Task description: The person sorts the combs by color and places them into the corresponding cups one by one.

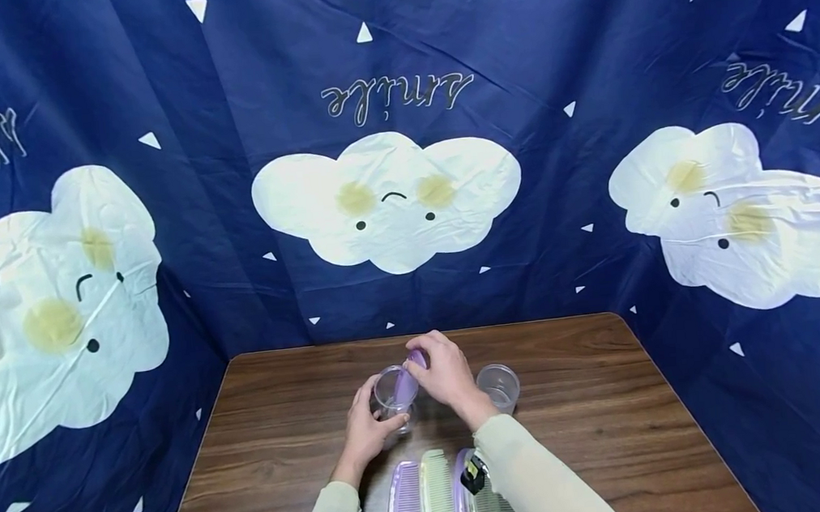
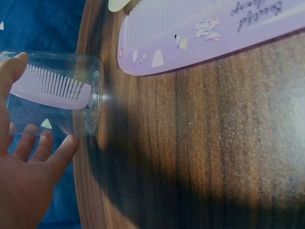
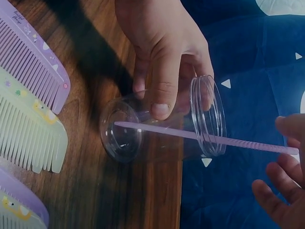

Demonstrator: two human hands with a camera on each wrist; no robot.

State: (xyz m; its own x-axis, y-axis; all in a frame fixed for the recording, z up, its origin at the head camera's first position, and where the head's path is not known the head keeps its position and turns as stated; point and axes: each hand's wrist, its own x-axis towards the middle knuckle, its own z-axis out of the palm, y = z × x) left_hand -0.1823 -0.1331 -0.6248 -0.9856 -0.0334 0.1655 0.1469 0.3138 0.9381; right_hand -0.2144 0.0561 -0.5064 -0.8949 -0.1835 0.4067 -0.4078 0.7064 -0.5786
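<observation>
My left hand grips a clear plastic jar by its side, thumb on one face and fingers round the other. Inside the jar a small purple comb leans, its lower end at the base and its upper end out past the threaded rim. With my right hand I pinch that upper end between thumb and fingers. The left wrist view shows the comb's teeth through the jar wall, beside my left thumb. The jar stands upright on the wooden table, open at the top.
A second clear jar stands on the table just right of my right wrist. Nearer me lie several combs in a row: a purple comb, a green comb and others partly under my right sleeve. A blue cloud-print curtain hangs behind.
</observation>
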